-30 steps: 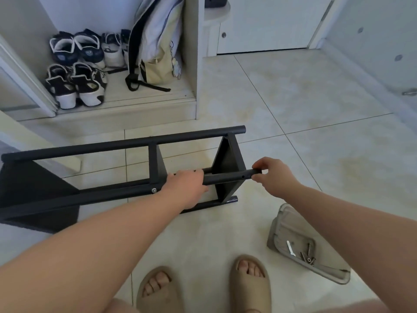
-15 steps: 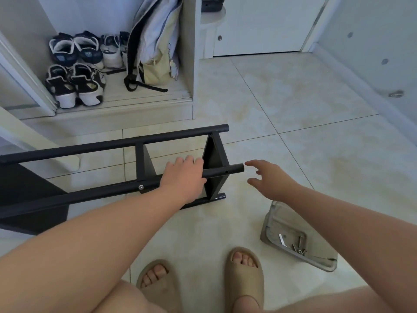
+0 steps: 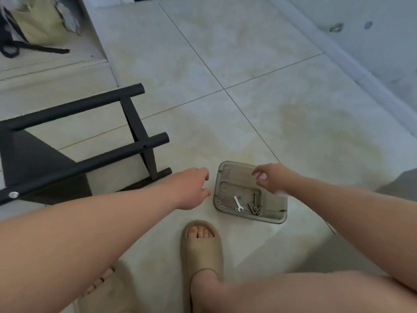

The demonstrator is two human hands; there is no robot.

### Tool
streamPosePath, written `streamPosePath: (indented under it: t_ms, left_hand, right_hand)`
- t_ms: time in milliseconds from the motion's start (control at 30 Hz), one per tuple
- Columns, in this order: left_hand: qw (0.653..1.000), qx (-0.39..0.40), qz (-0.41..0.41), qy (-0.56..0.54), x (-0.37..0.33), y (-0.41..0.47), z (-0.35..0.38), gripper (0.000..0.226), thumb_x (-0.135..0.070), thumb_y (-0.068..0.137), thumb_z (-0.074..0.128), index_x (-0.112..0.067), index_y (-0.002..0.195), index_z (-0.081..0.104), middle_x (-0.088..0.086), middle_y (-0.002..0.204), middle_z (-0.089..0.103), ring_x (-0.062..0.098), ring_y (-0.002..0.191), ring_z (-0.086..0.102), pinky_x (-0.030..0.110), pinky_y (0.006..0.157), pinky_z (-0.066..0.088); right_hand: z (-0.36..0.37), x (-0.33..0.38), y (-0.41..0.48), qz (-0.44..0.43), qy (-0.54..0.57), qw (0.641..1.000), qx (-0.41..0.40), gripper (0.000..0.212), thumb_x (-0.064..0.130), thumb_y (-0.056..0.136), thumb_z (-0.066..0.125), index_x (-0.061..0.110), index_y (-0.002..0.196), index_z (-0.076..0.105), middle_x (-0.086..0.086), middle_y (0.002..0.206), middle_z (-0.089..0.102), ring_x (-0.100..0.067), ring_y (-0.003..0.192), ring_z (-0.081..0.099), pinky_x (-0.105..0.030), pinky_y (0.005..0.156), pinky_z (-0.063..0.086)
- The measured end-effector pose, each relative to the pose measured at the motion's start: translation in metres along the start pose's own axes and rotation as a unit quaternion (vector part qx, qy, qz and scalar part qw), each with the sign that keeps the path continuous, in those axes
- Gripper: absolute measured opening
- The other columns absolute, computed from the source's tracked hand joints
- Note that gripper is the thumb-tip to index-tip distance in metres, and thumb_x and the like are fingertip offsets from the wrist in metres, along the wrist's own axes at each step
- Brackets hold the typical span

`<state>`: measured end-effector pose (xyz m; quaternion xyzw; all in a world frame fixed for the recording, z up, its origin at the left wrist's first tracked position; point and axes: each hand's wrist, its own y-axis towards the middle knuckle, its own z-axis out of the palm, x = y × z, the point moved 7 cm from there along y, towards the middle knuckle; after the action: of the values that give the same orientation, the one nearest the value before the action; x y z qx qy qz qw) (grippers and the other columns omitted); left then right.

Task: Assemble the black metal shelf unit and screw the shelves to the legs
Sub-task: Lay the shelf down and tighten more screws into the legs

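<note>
The tiled floor fills the view; on it at the left lies the black shelf, tipped on its side, its round legs running out toward the middle and ending free, with a crossbar joining them near their ends; the near leg carries a silver screw head at the far left edge and an open hole close to its tip; a bag with a black strap sits on a raised ledge at top left; the left hand hovers over bare floor between the shelf's end and the tray, fingers loose and slightly spread, holding nothing and touching neither; the right hand hangs over the tray's far right part, fingers softly curled downward with thumb and forefinger apart, nothing seen between them, though the tips are blurred; a beige slipper stands just near of the tray, a second slipper at lower left; the grey tray lies flat right of the shelf's end; in its near part lie a small wrench and, just right of it, a cluster of dark screws.
</note>
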<state>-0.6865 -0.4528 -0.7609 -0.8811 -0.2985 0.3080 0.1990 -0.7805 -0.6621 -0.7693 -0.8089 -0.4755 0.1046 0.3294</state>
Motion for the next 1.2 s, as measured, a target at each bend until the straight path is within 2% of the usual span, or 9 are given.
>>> streamPosePath:
  t_ms: [167, 267, 333, 400, 567, 700, 900, 1033, 1200]
  left_hand:
    - [0.993, 0.066, -0.048, -0.089, 0.005, 0.042, 0.054, 0.059, -0.048, 0.098, 0.051, -0.02, 0.146, 0.031, 0.004, 0.134, 0.057, 0.026, 0.119, 0.056, 0.039, 0.098, 0.046]
    - [0.975, 0.099, -0.091, -0.177, 0.011, 0.062, 0.074, 0.055, -0.047, 0.097, 0.054, -0.019, 0.142, 0.039, 0.002, 0.124, 0.061, 0.021, 0.107, 0.061, 0.029, 0.082, 0.045]
    - [0.961, 0.098, -0.092, -0.24, 0.012, 0.074, 0.085, 0.025, -0.039, 0.097, 0.056, -0.021, 0.115, 0.057, -0.005, 0.097, 0.066, 0.013, 0.085, 0.066, 0.017, 0.061, 0.045]
    - [0.951, 0.091, -0.087, -0.281, 0.012, 0.083, 0.091, 0.011, -0.028, 0.098, 0.055, -0.025, 0.087, 0.054, -0.004, 0.078, 0.064, 0.011, 0.066, 0.067, 0.013, 0.045, 0.042]
    - [0.933, 0.108, -0.104, -0.328, 0.016, 0.09, 0.102, 0.016, -0.022, 0.099, 0.056, -0.013, 0.087, 0.048, 0.008, 0.075, 0.069, 0.014, 0.059, 0.071, 0.033, 0.059, 0.055]
    - [0.937, 0.087, -0.1, -0.324, 0.018, 0.089, 0.105, 0.016, -0.025, 0.098, 0.057, -0.014, 0.091, 0.048, 0.006, 0.075, 0.069, 0.019, 0.067, 0.073, 0.043, 0.074, 0.057]
    - [0.939, 0.076, -0.112, -0.316, 0.017, 0.086, 0.101, 0.014, -0.028, 0.097, 0.058, -0.016, 0.094, 0.05, 0.004, 0.077, 0.07, 0.02, 0.072, 0.073, 0.038, 0.073, 0.056]
    - [0.946, 0.091, -0.146, -0.274, 0.02, 0.07, 0.094, 0.037, -0.041, 0.097, 0.056, -0.017, 0.123, 0.047, 0.007, 0.11, 0.066, 0.027, 0.102, 0.066, 0.037, 0.089, 0.051]
    - [0.97, 0.112, -0.137, -0.166, 0.026, 0.037, 0.05, 0.043, -0.041, 0.097, 0.055, -0.019, 0.134, 0.047, 0.004, 0.124, 0.061, 0.024, 0.111, 0.06, 0.03, 0.079, 0.044]
  right_hand:
    - [0.043, -0.026, 0.048, 0.011, -0.026, 0.999, 0.046, 0.035, 0.019, 0.102, 0.046, 0.024, 0.133, 0.061, 0.001, 0.13, 0.066, -0.024, 0.119, 0.06, -0.029, 0.09, 0.045]
    - [0.085, -0.035, 0.068, 0.009, -0.049, 0.993, 0.108, 0.036, 0.013, 0.1, 0.048, 0.022, 0.132, 0.062, -0.006, 0.129, 0.065, -0.029, 0.114, 0.062, -0.032, 0.092, 0.051]
    - [0.109, -0.041, 0.075, 0.007, -0.081, 0.987, 0.136, 0.032, 0.014, 0.097, 0.048, 0.02, 0.125, 0.064, -0.009, 0.12, 0.068, -0.032, 0.105, 0.065, -0.038, 0.088, 0.055]
    - [0.125, -0.047, 0.08, 0.009, -0.104, 0.984, 0.142, 0.027, 0.017, 0.096, 0.047, 0.018, 0.117, 0.063, -0.01, 0.113, 0.067, -0.033, 0.096, 0.065, -0.036, 0.077, 0.054]
    - [0.146, -0.056, 0.09, 0.014, -0.1, 0.985, 0.137, 0.029, 0.016, 0.092, 0.056, 0.023, 0.12, 0.06, -0.007, 0.114, 0.065, -0.031, 0.099, 0.065, -0.034, 0.073, 0.048]
    - [0.162, -0.058, 0.089, 0.034, -0.115, 0.984, 0.132, 0.026, 0.006, 0.096, 0.052, 0.011, 0.119, 0.06, -0.015, 0.116, 0.063, -0.037, 0.103, 0.066, -0.036, 0.072, 0.046]
    - [0.151, -0.058, 0.088, 0.073, -0.058, 0.989, 0.113, 0.022, 0.008, 0.091, 0.057, 0.009, 0.112, 0.063, -0.014, 0.114, 0.064, -0.035, 0.099, 0.067, -0.034, 0.073, 0.05]
    - [0.115, -0.041, 0.083, 0.08, -0.059, 0.993, 0.068, 0.004, 0.012, 0.095, 0.054, 0.012, 0.098, 0.055, -0.008, 0.097, 0.061, -0.03, 0.081, 0.06, -0.033, 0.066, 0.047]
    - [0.054, 0.009, 0.061, 0.03, -0.062, 0.997, 0.017, 0.017, 0.006, 0.094, 0.052, 0.006, 0.101, 0.067, -0.014, 0.099, 0.068, -0.032, 0.083, 0.065, -0.035, 0.074, 0.057]
